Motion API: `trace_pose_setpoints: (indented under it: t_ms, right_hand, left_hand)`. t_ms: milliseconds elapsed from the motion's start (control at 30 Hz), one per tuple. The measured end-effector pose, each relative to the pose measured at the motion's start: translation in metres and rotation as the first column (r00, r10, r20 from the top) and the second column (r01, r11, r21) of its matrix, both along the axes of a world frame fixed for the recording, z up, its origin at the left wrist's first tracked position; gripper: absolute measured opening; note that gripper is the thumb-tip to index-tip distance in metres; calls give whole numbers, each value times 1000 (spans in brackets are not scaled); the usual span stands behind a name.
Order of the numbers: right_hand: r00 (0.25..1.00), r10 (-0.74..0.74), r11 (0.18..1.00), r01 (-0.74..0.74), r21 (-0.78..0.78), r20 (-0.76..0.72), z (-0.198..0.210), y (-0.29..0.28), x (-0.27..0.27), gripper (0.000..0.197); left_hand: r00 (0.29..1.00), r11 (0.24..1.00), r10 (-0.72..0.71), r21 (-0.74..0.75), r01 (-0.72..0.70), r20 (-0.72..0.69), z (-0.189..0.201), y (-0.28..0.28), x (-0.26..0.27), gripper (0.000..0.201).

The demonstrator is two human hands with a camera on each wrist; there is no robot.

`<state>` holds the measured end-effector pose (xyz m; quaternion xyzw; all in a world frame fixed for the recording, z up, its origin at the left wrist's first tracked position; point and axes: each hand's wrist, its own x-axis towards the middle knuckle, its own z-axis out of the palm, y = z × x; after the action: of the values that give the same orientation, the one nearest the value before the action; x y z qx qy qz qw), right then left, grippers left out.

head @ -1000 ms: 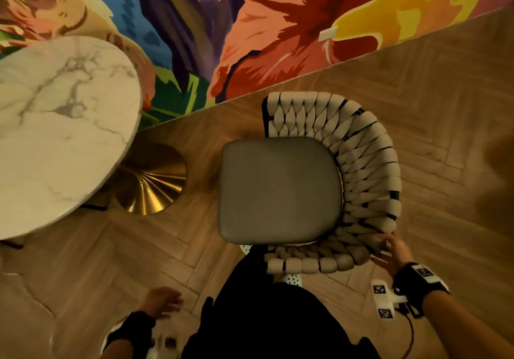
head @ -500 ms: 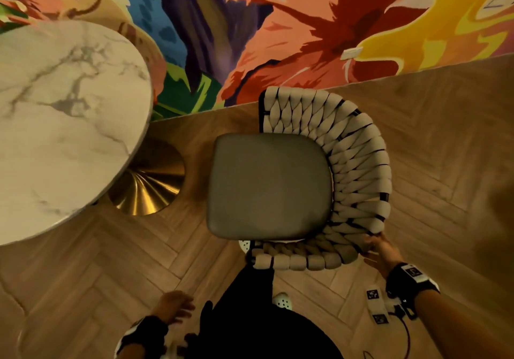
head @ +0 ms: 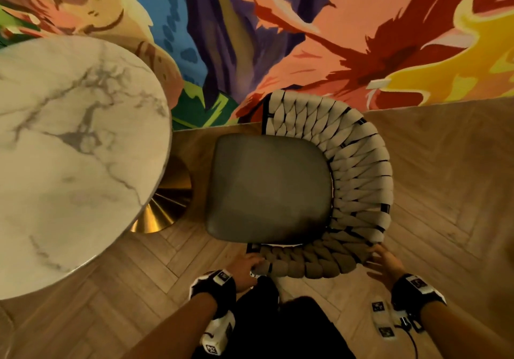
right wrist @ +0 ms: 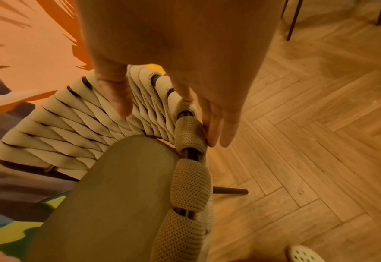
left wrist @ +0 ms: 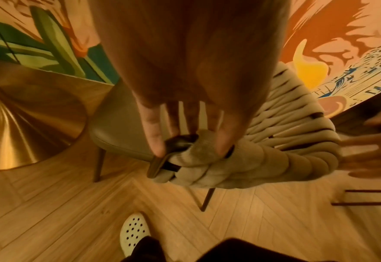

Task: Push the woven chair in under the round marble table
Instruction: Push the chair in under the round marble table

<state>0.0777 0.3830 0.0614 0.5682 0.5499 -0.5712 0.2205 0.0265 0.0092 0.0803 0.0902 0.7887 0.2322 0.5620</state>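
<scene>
The woven chair (head: 267,189) has a grey cushion and a beige strap back that curves round its right and near sides. It stands just right of the round marble table (head: 69,150), with the seat's front edge facing the table's gold base (head: 167,208). My left hand (head: 246,265) grips the near-left end of the woven arm (left wrist: 241,168); its fingers (left wrist: 153,141) curl over the dark frame tip. My right hand (head: 382,260) touches the near-right bend of the back. In the right wrist view its thumb lies inside the weave (right wrist: 191,136) and its straight fingers (right wrist: 218,134) outside.
A painted mural wall (head: 278,39) runs behind the chair and the table. The floor is herringbone wood (head: 445,178). My white perforated shoe (left wrist: 134,234) stands beside the chair's rear leg (left wrist: 207,200). Thin dark legs of other furniture (right wrist: 293,19) stand to the right.
My left hand has come up from beside my leg and taken hold of the chair's near-left arm end. The right hand stays at the chair's back. The view has swung left.
</scene>
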Motion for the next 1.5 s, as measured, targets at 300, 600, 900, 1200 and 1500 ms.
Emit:
trace_pose_setpoints:
  t_ms: [300, 600, 900, 1200, 1500]
  right_hand:
    - [997, 71, 996, -73, -53, -35, -6, 3, -100, 66]
    - [978, 190, 974, -198, -108, -83, -3, -8, -179, 57]
    - [957, 264, 946, -281, -159, -120, -13, -36, -235, 86]
    - [939, 332, 919, -343, -194, -91, 0, -69, -227, 40]
    - [927, 375, 880, -360, -311, -13, 20, -91, -199, 67]
  left_hand:
    - [950, 951, 309, -3, -310, 49, 16, 8, -67, 59]
    - [861, 857, 508, -108, -504, 12, 10, 8, -126, 60]
    - [770, 753, 628, -163, -638, -113, -4, -13, -149, 58]
    - [704, 679, 704, -200, -706, -93, -15, -52, -137, 57]
    - [613, 592, 790, -236, -771, -21, -26, -89, -112, 26]
